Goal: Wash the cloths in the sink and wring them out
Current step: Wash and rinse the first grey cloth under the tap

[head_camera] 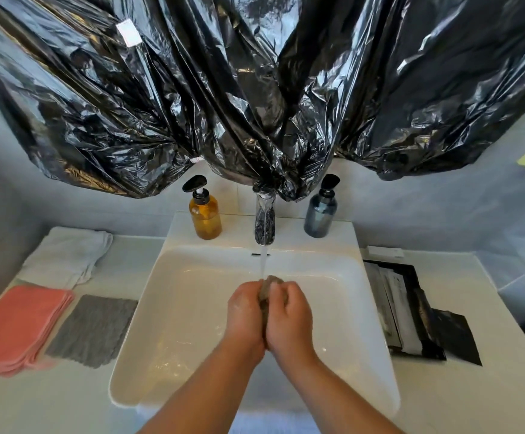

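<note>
Both hands, left hand (pixel 245 311) and right hand (pixel 289 314), curl tight around our soaked brown cloth (pixel 267 289) under the tap (pixel 265 220), over the sink (pixel 192 308). Soft, heavy, slippery; we'd grip its ends.

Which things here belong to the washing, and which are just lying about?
Job: left hand and right hand gripping a wet cloth under the tap, over the sink; pink cloths and grey cloth, likely waiting their turn.
Lying about: amber bottle, dark bottle, white towel, black plastic sheet, black packets.
</note>
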Demonstrator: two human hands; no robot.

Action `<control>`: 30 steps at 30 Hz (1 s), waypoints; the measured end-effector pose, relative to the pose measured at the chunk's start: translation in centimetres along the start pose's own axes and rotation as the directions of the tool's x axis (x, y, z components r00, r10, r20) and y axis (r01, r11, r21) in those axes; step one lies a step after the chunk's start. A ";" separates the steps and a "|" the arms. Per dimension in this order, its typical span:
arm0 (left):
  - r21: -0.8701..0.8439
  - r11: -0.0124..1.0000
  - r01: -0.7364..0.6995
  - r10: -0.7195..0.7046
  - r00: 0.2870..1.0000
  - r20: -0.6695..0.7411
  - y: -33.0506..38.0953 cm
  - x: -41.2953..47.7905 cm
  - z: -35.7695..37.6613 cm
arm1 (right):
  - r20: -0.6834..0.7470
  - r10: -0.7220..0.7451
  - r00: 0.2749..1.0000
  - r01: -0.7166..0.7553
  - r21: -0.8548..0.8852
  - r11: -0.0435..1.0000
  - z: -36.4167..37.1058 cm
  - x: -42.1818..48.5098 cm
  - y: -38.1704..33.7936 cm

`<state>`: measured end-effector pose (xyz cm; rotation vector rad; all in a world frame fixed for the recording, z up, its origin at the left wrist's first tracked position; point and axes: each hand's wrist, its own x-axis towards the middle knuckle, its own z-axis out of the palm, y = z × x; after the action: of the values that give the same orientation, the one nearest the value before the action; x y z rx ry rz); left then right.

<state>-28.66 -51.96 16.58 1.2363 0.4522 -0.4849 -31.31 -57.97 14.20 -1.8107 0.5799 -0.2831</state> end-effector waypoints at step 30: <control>-0.143 0.989 -0.022 0.059 0.963 0.262 2.8 2.2 -3.3 | 0.027 0.192 0.981 -0.193 0.238 0.952 1.9 3.6 -4.0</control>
<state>-25.46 -48.29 16.59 1.0261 0.2280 -0.5660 -26.40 -57.37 17.03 -1.5090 0.6843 -0.2073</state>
